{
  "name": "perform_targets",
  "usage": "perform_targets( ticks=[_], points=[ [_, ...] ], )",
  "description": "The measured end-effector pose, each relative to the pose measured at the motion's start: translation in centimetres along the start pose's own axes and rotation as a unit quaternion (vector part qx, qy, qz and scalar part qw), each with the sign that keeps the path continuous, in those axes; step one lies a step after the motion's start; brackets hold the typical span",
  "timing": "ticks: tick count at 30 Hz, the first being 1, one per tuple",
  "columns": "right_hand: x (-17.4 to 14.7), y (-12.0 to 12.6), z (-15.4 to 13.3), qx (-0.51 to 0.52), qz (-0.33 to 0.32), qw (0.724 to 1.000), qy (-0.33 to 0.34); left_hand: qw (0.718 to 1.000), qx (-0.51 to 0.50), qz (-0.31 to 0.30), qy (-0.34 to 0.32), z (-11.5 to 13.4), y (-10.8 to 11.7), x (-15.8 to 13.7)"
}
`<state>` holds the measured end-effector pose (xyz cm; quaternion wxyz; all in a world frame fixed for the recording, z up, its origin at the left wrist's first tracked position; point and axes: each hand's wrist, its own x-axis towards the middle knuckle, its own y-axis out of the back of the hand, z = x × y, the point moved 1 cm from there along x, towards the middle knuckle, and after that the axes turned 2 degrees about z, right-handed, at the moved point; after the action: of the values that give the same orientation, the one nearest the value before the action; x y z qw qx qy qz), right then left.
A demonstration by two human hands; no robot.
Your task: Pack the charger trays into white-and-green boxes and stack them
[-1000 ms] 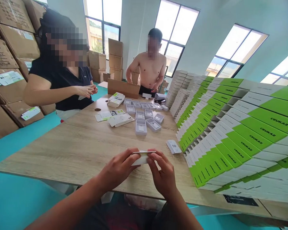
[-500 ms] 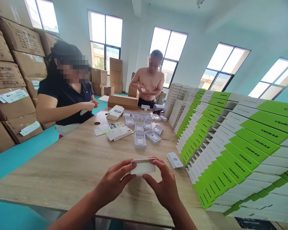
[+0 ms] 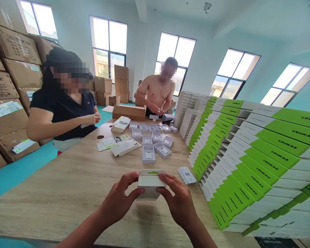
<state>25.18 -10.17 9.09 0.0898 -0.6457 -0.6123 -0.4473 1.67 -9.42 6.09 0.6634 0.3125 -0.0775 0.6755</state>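
Both hands meet low in the middle of the view over the near edge of the wooden surface, and between them sits a small white box with a green mark on its upper flap. The left hand grips the box's left end with thumb and curled fingers; the right hand grips the right end the same way, so neither is nearer than the other. The box's long axis runs left to right, straight across the line of sight, raised just above the surface with its flap end facing up and away. It looks like thin matte card with crisp folded edges. Just beside the right hand lies a small white card, flat. Farther off are open white trays, and to the right stand leaning rows of green-and-white boxes, glossy and slab-shaped.
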Motion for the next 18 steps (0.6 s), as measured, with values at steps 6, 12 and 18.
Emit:
perform_targets(
  ticks=[6, 12, 18],
  points=[
    [-0.3, 0.6, 0.6, 0.043, -0.008, 0.996, -0.072, 0.998, -0.047, -0.028, 0.043, 1.5, 0.2, 1.1],
    [-1.5, 0.2, 1.1, 0.258, -0.071, 0.922, -0.278, 0.992, 0.03, -0.08, -0.091, 1.2, 0.5, 0.9],
    [-1.7, 1.4, 6.3, -0.035, -0.147, 0.949, -0.277, 0.92, 0.148, -0.2, -0.303, -2.0, -0.8, 2.0]
  ],
)
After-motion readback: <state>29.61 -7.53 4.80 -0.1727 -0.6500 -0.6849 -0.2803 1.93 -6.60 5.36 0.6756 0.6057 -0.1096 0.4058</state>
